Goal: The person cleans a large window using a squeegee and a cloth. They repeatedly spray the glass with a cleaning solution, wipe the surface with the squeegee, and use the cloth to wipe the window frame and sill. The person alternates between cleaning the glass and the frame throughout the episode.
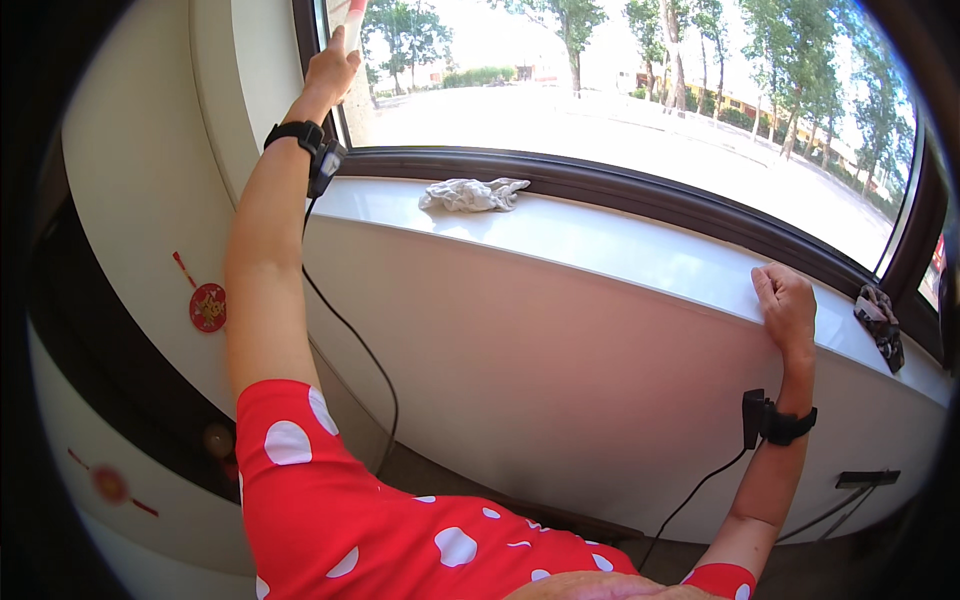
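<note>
At the top left, my left hand [332,73] is raised against the window and grips a white-and-red handle [353,28]. The far end of that handle runs out of the picture. My right hand [789,306] is curled into a fist on the white windowsill [615,238], and nothing shows in it. Between the hands, a crumpled pale cloth [474,195] lies on the sill against the dark window frame [600,184]. A dark patterned cloth [880,327] sits beyond my right hand, in the corner of the sill.
Black devices are strapped to both wrists, each trailing a cable [352,330]. A round red ornament [208,307] hangs on the left wall. Low on the right, a dark flat-headed tool [868,478] leans by the wall. Trees [574,37] stand outside the glass.
</note>
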The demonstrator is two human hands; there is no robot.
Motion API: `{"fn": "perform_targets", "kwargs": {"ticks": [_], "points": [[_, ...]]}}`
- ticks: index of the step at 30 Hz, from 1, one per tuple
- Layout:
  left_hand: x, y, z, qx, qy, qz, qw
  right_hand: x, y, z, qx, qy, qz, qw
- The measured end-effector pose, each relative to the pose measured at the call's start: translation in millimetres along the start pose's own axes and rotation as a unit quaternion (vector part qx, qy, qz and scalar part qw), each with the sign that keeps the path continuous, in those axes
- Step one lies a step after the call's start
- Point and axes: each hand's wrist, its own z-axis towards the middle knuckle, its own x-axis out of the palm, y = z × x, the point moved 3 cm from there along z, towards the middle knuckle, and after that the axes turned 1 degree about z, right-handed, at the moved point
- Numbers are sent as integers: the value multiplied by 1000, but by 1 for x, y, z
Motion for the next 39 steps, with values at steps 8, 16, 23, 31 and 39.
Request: {"fn": "perform_targets", "kwargs": {"ticks": [8, 16, 23, 31, 39], "points": [[61, 69, -82, 117, -5, 69, 991, -1, 6, -1, -8, -8, -14, 1000], [34, 119, -158, 135, 121, 92, 979, -2, 8, -3, -11, -9, -21, 1000], [2, 96, -78, 68, -32, 76, 994, -1, 4, -1, -14, -2, -10, 1000], [24, 47, -77, -54, 68, 3, 996, 2, 0, 1, -22, 8, 5, 1000], [11, 60, -188, -45, 297, 78, 951, -1, -2, -3, 0, 16, 3, 1000]]}}
